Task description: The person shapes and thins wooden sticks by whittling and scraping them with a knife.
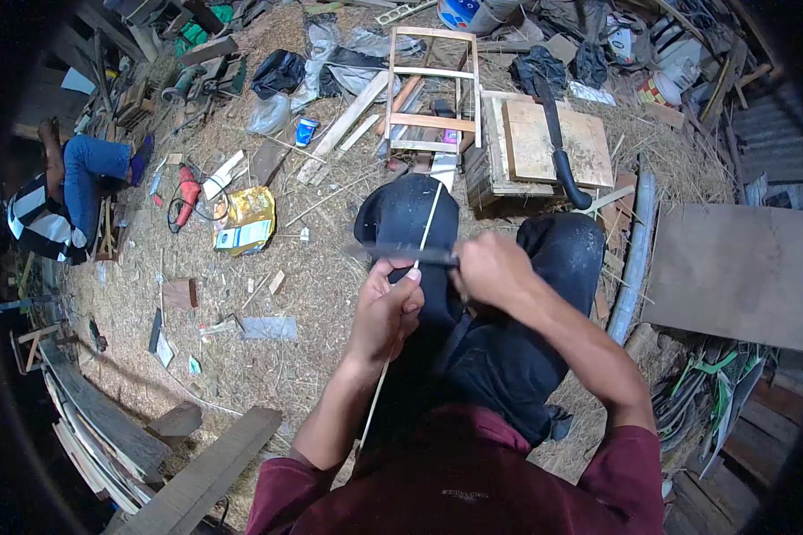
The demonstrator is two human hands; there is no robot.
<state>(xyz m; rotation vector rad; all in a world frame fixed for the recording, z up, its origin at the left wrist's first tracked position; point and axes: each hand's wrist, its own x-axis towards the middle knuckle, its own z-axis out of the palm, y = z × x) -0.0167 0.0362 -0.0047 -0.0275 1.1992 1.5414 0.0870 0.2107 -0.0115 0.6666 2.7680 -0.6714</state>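
My left hand [385, 312] pinches a thin, pale strip [431, 214], which looks like bamboo or wood. The strip slants from above my knee, through the fingers, down past my forearm. In my right hand [494, 271] is a knife whose blade [410, 253], smeared by motion, points left across the strip just above my left thumb. Whether the edge touches the strip I cannot tell. Much of the knife's handle is hidden by the fingers. Both hands are over my dark trousers [410, 209], between the knees.
A machete [555, 134] lies on a wooden board [522, 143] beyond my right knee. A wooden frame [433, 71] stands ahead. On the shaving-covered floor lie a red power tool [186, 198] and a yellow packet [245, 218]. Another person [98, 169] sits at far left.
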